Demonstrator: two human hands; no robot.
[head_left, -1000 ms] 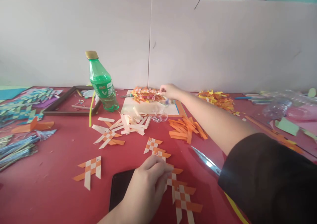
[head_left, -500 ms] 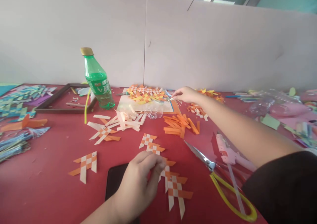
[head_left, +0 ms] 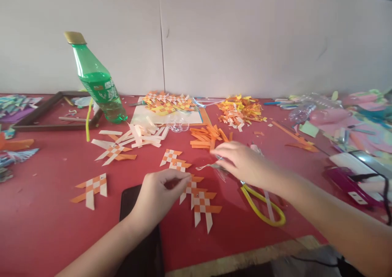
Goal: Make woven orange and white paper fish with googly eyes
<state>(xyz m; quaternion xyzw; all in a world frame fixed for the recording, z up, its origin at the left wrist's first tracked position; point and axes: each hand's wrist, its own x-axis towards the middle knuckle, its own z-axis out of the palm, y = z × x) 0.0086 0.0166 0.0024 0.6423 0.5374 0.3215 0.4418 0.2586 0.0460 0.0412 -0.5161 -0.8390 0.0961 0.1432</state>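
Note:
My left hand hovers over the woven paper fish, its thumb and forefinger pinched together; whatever may be between them is too small to make out. Beneath and beside it lies a row of orange-and-white woven paper fish, each overlapping its neighbour. My right hand has its fingers closed on a wispy bundle of pale thin strands, blurred by motion. Under that hand are yellow-handled scissors, their blades mostly hidden. One more woven fish lies at the left, and a partly woven one behind it.
Behind my hands lie white paper strips and orange paper strips. A green bottle stands by a dark frame. A black phone lies under my left wrist. A purple device sits right.
My right hand has come back from the board at the rear toward my left hand, bringing the pale strands. The view has shifted right and down. My left hand keeps its pinch.

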